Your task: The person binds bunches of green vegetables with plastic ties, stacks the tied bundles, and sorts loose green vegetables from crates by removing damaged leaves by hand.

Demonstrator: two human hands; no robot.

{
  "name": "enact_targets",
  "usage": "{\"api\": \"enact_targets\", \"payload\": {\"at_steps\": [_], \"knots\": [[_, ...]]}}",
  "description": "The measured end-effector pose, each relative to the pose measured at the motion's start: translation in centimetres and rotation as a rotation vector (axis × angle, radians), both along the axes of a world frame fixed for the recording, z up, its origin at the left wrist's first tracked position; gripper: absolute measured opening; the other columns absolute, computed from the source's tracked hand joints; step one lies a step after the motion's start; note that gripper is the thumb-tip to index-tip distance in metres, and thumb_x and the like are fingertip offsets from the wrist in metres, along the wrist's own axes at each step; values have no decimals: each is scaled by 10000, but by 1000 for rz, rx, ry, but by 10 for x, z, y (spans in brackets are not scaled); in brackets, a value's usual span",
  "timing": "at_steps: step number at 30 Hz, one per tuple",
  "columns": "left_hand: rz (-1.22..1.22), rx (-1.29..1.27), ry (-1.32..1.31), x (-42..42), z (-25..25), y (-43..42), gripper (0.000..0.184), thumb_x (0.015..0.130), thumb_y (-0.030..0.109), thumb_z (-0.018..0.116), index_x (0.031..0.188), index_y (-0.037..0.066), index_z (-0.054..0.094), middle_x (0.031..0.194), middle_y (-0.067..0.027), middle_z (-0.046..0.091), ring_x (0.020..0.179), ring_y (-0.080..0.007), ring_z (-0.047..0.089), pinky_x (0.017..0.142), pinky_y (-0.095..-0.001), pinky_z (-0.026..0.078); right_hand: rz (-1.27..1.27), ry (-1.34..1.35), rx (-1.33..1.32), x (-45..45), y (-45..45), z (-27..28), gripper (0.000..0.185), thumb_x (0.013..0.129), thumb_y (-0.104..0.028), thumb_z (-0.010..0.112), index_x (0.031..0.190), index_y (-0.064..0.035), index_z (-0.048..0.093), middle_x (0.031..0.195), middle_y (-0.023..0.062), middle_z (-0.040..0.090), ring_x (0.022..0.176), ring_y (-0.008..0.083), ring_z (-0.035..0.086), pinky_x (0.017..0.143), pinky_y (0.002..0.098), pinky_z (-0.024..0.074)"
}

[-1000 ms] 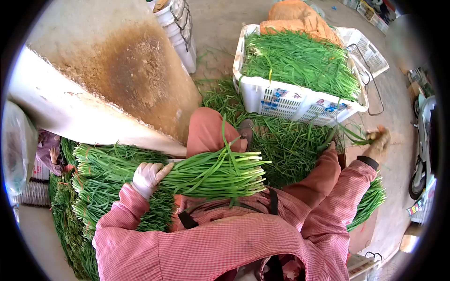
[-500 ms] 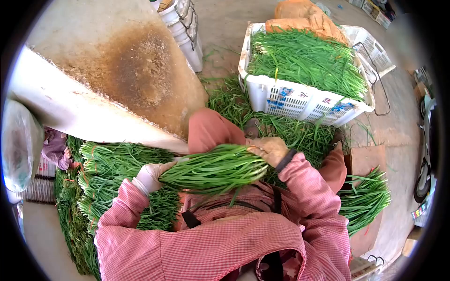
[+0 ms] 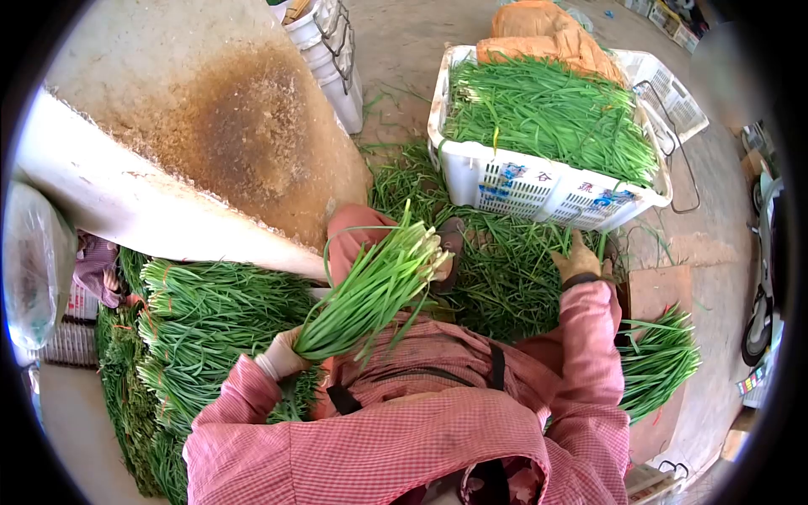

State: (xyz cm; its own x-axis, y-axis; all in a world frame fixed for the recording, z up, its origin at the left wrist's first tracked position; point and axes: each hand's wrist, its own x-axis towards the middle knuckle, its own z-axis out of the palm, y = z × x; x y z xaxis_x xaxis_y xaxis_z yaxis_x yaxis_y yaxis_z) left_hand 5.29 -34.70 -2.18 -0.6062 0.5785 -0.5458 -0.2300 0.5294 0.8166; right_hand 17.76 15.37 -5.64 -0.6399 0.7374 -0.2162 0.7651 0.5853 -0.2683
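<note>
Bunch of greens [image 3: 370,290]: gripped by the left fingers at its leafy end, the stalks slanting up and away from them across the worker's leg [image 3: 362,215], pale ends farthest from that grip and turned toward the right hand.
Left hand [image 3: 284,353]: fingers clamped on the bunch, a white cuff [image 3: 268,367] at the wrist.
Right hand [image 3: 577,261]: thumb and forefinger spread apart, well clear of the bunch; the other fingers cannot be made out.
Loose greens [image 3: 513,278]: strewn across the floor beneath and to the left of the right fingers.
White crate [image 3: 547,185]: heaped with long leaves [image 3: 547,114], just beyond the right fingers.
Orange cloth [image 3: 555,38]: at the crate's far end, farther from the right fingers.
Tied bundles [image 3: 219,311]: stacked left of the left fingers, red ties among them.
Second bunch [image 3: 661,362]: to the right of the right fingers and nearer the body.
Stained slab [image 3: 252,109]: beyond the left fingers.
</note>
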Motion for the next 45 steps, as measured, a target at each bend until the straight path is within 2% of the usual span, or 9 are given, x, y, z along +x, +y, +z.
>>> {"api": "enact_targets", "payload": {"at_steps": [2,6,13,18,27,30,36,42,45], "knots": [[106,61,161,22,-11,6,531,645,-73,655,1141,7,485,996,-24,595,860,-68,542,760,-216,451,0,919,-387,-8,-47,-13,265,751,-90,622,1007,-34,577,998,137,604,748,174,592,670,257,489],[211,-29,479,51,-14,18,570,671,-12,677,1193,7,450,972,-27,605,831,-56,537,725,-195,446,269,1085,-490,-27,-142,71,386,736,-84,654,1102,-56,538,803,53,620,661,106,566,601,222,460],[236,-115,820,66,-30,17,562,630,73,688,1158,75,494,940,-128,621,825,-204,615,709,-269,475,547,499,-90,-58,-173,30,245,730,-275,629,875,-78,615,767,85,636,628,208,603,585,289,497],[119,-221,1053,67,-18,21,573,599,69,650,1149,86,487,895,-147,614,785,-306,605,660,-328,482,-217,673,-172,-53,-99,27,107,776,-50,557,851,-31,630,657,101,615,547,165,577,565,289,514],[17,-293,1232,61,-26,13,617,582,45,657,1168,81,467,822,-108,610,714,-263,600,637,-330,476,721,416,-104,-73,-179,47,361,747,-291,624,996,-33,571,746,122,614,659,210,590,563,308,479],[94,-163,856,54,-19,10,556,625,11,648,1153,57,480,876,-63,623,758,-169,597,690,-281,470,279,712,-1156,-77,-144,41,74,798,-120,562,807,-85,627,685,50,608,478,85,505,422,202,431],[61,56,-64,29,-15,-21,411,568,-66,669,957,33,577,838,-19,613,762,-112,557,714,-262,455,-480,1098,-778,-42,-26,26,149,838,-160,533,924,-54,594,704,49,598,429,66,469,342,168,367],[56,149,-273,32,-16,-13,368,538,-44,686,883,38,587,741,-40,591,675,-159,552,644,-285,446,42,818,-536,-30,-60,4,295,879,-215,457,1040,29,488,891,156,521,778,246,540,733,351,464],[50,206,-333,34,-24,-17,375,531,-48,693,878,48,589,749,-39,586,689,-150,547,650,-284,451,71,1305,-1350,-52,-114,38,229,788,-73,556,972,59,526,926,160,551,697,200,553,557,282,481]]}}
